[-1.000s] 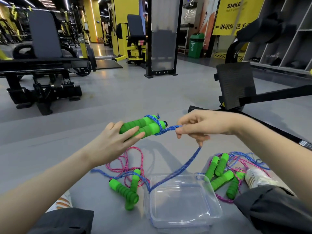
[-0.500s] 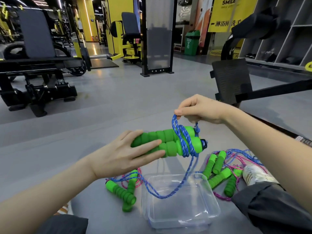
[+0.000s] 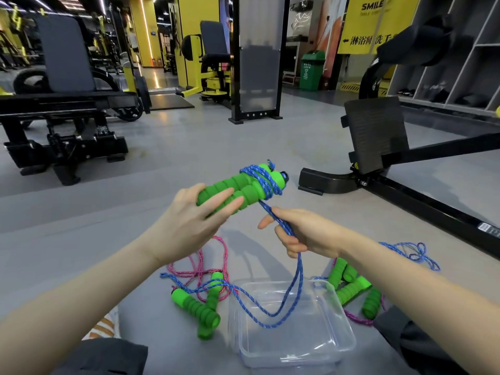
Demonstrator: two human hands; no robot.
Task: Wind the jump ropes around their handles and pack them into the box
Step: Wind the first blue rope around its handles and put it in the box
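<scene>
Head view: left grip (image 3: 186, 226) clasps the paired green foam handles (image 3: 243, 185) above the floor; right grip (image 3: 305, 234) pinches the blue rope (image 3: 293, 277), slack looping over the clear box (image 3: 349, 345). Rope probably light and limp; best held near the handles.

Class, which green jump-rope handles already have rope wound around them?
The raised pair held in the left hand: blue rope is coiled round its far end. The floor handles on either side of the box have only loose rope.
</scene>
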